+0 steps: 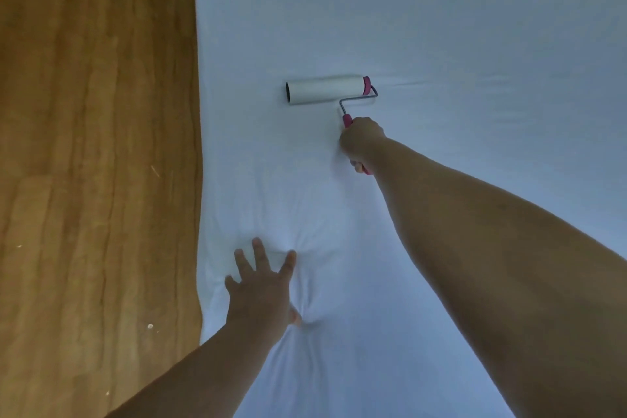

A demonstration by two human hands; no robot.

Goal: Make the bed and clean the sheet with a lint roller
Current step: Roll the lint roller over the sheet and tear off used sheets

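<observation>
closest to the lens, the right forearm (475, 248) stretches out across the white sheet (475, 44), ending in the right hand (361, 141) with its fingers wrapped round the pink handle of the lint roller (325, 89); a bit of handle sticks out behind the fist and a bit more ahead of it. beyond the knuckles a bent wire arm carries the white roll, which lies crosswise and flat against the sheet, just ahead of and to the left of that hand. holding the handle low and nearly level like this looks meant to keep the whole width of the sticky roll in contact with the fabric

nearer the body, the left hand (263, 288) is spread wide, fingers straight and splayed, palm pressing down on the sheet close to the bed's edge. creases fan out from under its thumb side, so it seems to be pinning the cloth and taking some weight while the other arm reaches, which would stop the sheet dragging along with the roller

left of that hand the sheet ends and a wooden floor (95, 180) shows, with a few pale specks on it. ahead of the roller the sheet is mostly smooth, with one faint fold running off to the right, and the cleaning step seems to be under way
</observation>
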